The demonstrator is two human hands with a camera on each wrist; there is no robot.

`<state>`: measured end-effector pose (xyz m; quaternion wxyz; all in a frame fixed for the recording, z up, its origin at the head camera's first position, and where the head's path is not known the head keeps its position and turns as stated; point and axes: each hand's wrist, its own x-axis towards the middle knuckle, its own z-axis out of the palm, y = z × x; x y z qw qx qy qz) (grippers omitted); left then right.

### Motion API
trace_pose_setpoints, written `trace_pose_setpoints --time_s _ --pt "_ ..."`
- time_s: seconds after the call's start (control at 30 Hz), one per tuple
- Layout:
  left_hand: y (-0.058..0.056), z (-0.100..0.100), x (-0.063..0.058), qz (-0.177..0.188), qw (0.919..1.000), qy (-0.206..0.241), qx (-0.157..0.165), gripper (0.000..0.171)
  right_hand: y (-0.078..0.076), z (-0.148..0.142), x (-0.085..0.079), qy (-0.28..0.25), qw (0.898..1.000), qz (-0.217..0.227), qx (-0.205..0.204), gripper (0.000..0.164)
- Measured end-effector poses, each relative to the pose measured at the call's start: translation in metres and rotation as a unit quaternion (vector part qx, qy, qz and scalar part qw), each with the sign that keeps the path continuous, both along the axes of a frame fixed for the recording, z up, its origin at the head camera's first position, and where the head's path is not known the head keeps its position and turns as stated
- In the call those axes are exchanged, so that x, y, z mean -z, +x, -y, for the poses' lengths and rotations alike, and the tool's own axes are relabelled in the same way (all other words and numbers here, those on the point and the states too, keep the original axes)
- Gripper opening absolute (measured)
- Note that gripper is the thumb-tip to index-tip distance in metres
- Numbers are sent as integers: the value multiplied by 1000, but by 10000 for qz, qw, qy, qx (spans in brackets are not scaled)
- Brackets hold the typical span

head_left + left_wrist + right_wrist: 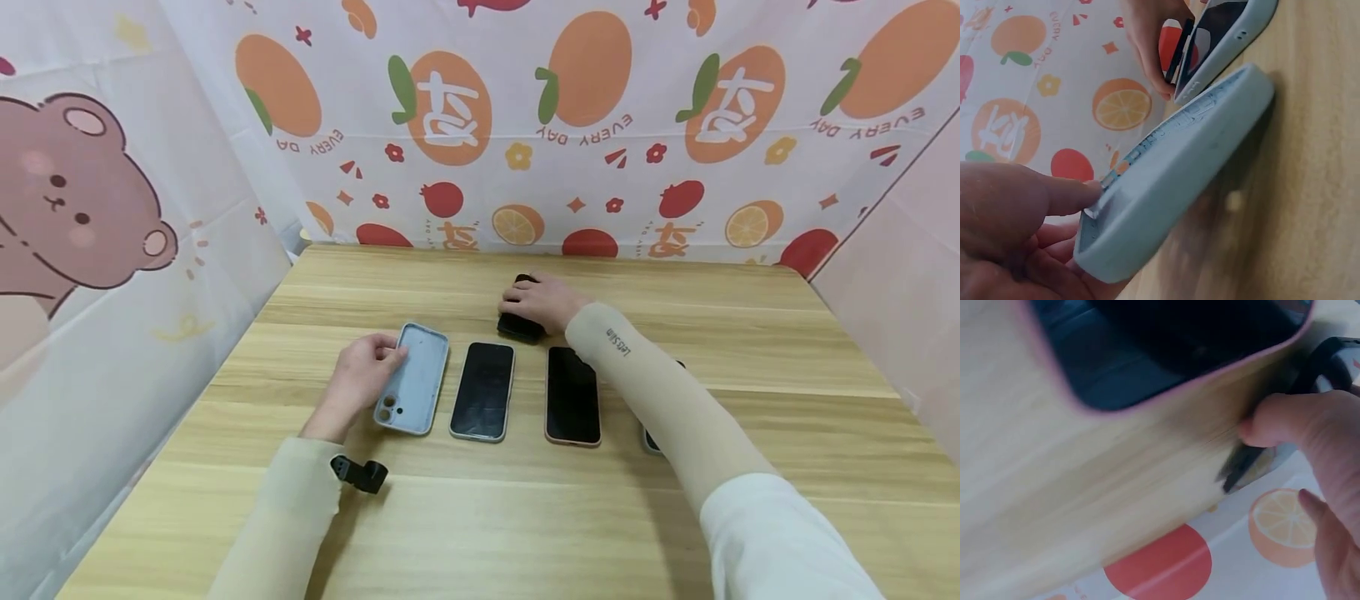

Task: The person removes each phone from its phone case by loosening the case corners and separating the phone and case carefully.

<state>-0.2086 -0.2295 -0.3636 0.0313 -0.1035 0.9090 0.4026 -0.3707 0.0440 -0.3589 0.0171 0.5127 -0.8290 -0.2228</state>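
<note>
My left hand (363,375) pinches an empty light blue phone case (417,383) by its left edge, thumb over the rim and inside facing up. In the left wrist view the case (1179,181) tilts off the wood, its far end low near the table. At the back of the table my right hand (546,302) grips a black phone (521,327), fingers across its top. The right wrist view shows the thumb on the dark edge (1244,465), with much of the phone hidden by the hand.
A phone in a pale blue case (483,392) lies right of the blue case. Beside it lies a phone in a pink case (572,400). Another phone (651,442) is mostly hidden under my right forearm. A printed curtain (480,183) hangs behind the wooden table (480,517).
</note>
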Motion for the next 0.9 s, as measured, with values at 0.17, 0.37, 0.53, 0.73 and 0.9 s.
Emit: trace_pose_setpoints --time_s 0.17,0.37,0.53,0.73,0.9 --pt "1 0 -2 -8 9991 -425 62 41 0 2 3 375 9977 -398 -406 88" --pt "5 -2 -1 -142 9964 -833 -52 38 3 3 7 627 9965 -422 -364 92" --pt "8 -5 2 -415 9915 -1234 -52 36 6 -1 9 506 9980 -322 -211 94" --pt "11 -8 2 -554 9862 -1561 -45 35 12 -8 9 -226 9996 9 153 98" --pt "13 -10 1 -540 9828 -1765 -59 34 16 -18 7 -1545 9810 720 932 87"
